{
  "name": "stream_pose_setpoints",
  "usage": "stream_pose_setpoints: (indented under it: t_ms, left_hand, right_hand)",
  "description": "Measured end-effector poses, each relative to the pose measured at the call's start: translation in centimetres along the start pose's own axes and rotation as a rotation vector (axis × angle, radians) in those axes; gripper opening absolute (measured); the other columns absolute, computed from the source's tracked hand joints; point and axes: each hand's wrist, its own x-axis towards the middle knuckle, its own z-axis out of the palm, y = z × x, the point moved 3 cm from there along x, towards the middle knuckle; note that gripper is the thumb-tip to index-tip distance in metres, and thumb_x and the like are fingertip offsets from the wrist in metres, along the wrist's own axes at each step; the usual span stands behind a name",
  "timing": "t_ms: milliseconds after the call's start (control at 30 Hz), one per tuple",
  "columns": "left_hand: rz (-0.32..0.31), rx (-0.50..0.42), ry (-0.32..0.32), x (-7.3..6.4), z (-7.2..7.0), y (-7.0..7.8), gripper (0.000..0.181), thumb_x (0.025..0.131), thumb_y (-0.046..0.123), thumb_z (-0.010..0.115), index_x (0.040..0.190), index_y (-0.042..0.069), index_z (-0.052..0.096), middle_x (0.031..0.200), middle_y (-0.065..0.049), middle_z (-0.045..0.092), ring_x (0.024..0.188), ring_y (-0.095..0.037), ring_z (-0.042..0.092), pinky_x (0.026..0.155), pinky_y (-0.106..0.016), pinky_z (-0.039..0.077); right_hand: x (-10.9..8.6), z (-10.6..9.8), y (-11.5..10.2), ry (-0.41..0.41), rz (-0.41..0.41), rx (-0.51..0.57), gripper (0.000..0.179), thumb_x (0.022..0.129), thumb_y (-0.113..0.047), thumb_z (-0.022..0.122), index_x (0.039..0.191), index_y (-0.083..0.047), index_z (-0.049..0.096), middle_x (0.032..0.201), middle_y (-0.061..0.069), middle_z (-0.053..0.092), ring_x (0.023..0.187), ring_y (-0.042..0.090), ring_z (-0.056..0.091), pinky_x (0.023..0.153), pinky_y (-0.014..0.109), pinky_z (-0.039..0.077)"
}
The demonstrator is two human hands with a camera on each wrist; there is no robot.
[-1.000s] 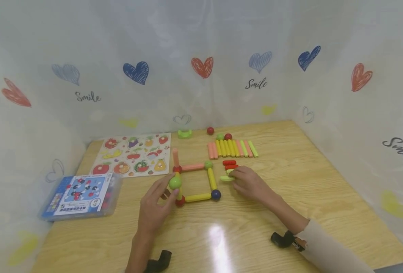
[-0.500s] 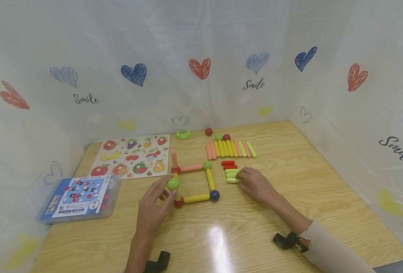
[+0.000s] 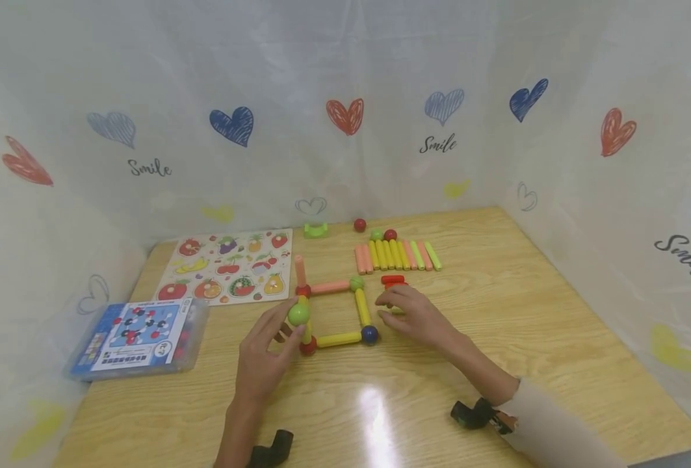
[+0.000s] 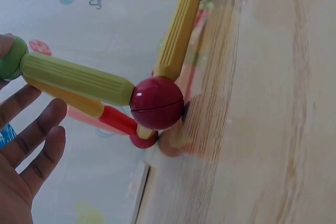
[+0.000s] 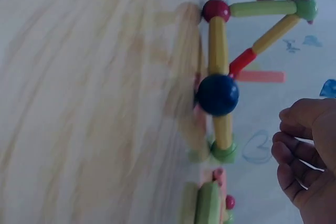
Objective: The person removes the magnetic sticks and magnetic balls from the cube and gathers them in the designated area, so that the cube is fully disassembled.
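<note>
With thumb and fingers my left hand (image 3: 266, 354) grips a green ball (image 3: 299, 314) raised above the table. From that ball a light green rod (image 4: 79, 77) runs down to the near red ball (image 4: 157, 102), and a yellow rod with a red piece (image 5: 244, 61) slopes to the far red ball (image 3: 303, 290). Below, yellow rods and a pink rod (image 3: 330, 286) join a blue ball (image 3: 370, 335) and another green ball (image 3: 357, 283) into a four-sided frame. A pink rod (image 3: 300, 270) stands upright at the back. My right hand (image 3: 418, 318) hovers right of the frame, fingers loosely bent, nothing visible in them.
Short red rods (image 3: 392, 279) lie beyond my right hand; light green rods (image 5: 208, 203) lie near it. Behind is a row of rods (image 3: 398, 255) with loose balls (image 3: 390, 234). A fruit board (image 3: 222, 266), a plastic case (image 3: 137, 338) and a green curved piece (image 3: 316, 231) are also there.
My right hand straightened the light green rods side by side, let go and moved left toward the frame. My left hand stays on the raised green ball.
</note>
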Motion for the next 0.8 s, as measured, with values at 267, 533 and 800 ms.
stream_pose_setpoints:
  t_ms: [267,533,800]
  left_hand:
    - [-0.001,-0.011,0.002,0.0,0.4,-0.4,0.062,0.081,0.005,0.083,0.138,0.017,0.062,0.127,0.001,0.064,0.087,-0.015,0.060,0.066,-0.023,0.053]
    - [0.018,-0.111,0.004,-0.2,0.9,-0.6,0.059,0.079,-0.003,0.081,0.135,0.007,0.063,0.130,-0.007,0.062,0.098,-0.014,0.064,0.079,-0.021,0.055]
    - [0.024,-0.120,0.017,-0.1,0.5,-0.5,0.050,0.079,-0.009,0.078,0.127,0.001,0.067,0.127,-0.010,0.063,0.099,-0.018,0.067,0.085,-0.021,0.054]
  right_hand:
    - [4.4,0.9,-5.9,-0.036,-0.067,0.218,0.025,0.090,-0.012,0.075,0.114,-0.008,0.069,0.106,0.002,0.065,0.091,0.019,0.062,0.075,0.030,0.055]
    - [7.3,3.2,-9.2,-0.089,-0.050,0.281,0.038,0.087,-0.017,0.080,0.121,-0.007,0.066,0.111,0.000,0.061,0.089,0.013,0.059,0.076,0.021,0.053]
    - [8.4,4.4,-9.4,-0.108,0.042,0.311,0.030,0.085,-0.013,0.079,0.113,-0.005,0.071,0.100,0.000,0.060,0.080,0.010,0.057,0.069,0.027,0.056]
